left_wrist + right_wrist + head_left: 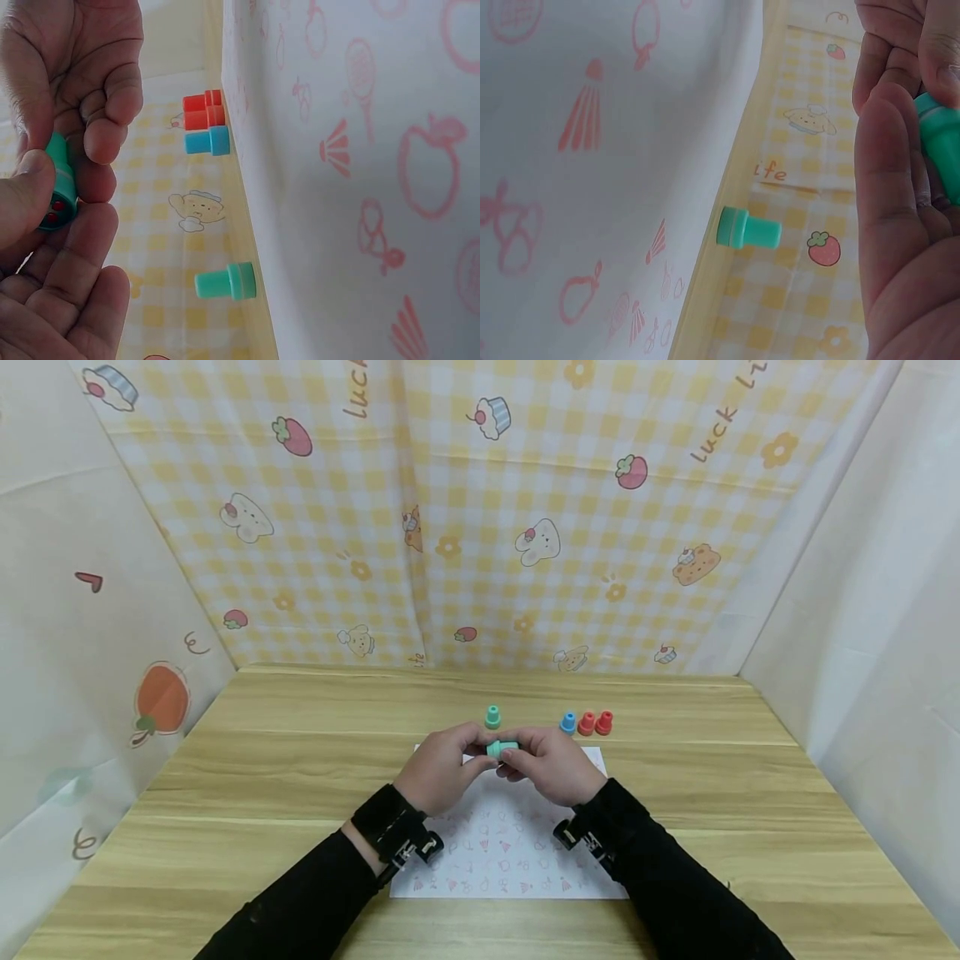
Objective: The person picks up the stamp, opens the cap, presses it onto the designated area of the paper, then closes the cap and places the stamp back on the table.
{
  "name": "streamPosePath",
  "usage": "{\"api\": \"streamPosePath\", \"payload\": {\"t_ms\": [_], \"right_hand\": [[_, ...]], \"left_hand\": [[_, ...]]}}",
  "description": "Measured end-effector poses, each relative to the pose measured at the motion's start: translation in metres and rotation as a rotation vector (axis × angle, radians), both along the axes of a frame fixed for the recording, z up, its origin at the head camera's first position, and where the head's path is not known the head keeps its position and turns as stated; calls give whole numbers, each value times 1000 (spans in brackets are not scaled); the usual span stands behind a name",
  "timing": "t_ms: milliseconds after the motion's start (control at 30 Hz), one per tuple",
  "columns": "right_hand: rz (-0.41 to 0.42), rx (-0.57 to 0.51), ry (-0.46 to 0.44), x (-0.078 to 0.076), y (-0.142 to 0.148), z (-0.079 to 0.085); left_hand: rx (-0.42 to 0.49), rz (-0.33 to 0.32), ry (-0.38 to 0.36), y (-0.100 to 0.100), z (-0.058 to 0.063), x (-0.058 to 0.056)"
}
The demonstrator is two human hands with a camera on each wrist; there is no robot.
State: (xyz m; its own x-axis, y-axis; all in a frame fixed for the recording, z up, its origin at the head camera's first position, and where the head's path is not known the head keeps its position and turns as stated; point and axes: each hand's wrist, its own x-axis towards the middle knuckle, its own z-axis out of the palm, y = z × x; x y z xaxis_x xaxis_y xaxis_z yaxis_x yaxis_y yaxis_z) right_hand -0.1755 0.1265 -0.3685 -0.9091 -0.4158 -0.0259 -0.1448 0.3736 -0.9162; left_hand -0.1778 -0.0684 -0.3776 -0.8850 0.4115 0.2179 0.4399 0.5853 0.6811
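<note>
Both hands meet above the paper sheet point(510, 852) and hold one small green stamp point(502, 749) between them, lying sideways. My right hand point(558, 764) pinches its narrow handle end. The wide end is between the thumb and fingers of my left hand point(438, 768). In the left wrist view, red marks show inside the wide end of the green stamp point(61, 191). Fingers partly cover the stamp point(941, 146) in the right wrist view. The sheet carries rows of pink printed fruit, shuttlecocks and rackets.
Behind the sheet, a second green stamp point(492, 717) stands upright. A blue stamp point(567, 722) and two red stamps point(587, 723) stand side by side farther right. The wooden table point(262, 777) ends at a yellow checked cloth point(465, 585), with white cloths on both sides.
</note>
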Motion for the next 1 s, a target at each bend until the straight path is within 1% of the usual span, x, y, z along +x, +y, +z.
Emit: {"api": "streamPosePath", "payload": {"t_ms": [233,367,467,767,900,1000], "right_hand": [[11,-2,-6,1,1,0],[25,-7,12,1,2,1],[29,-10,23,1,2,2],[30,-45,-40,-2,3,2],[14,-68,-64,-5,7,3],[3,-77,-83,-7,10,3]], "left_hand": [[16,-20,7,-2,1,1],[35,-26,16,-2,1,1],[44,-22,8,-2,2,1],[30,-11,-14,-3,4,0],[21,11,-20,-4,2,-3],[-6,30,-13,-5,2,-4]]}}
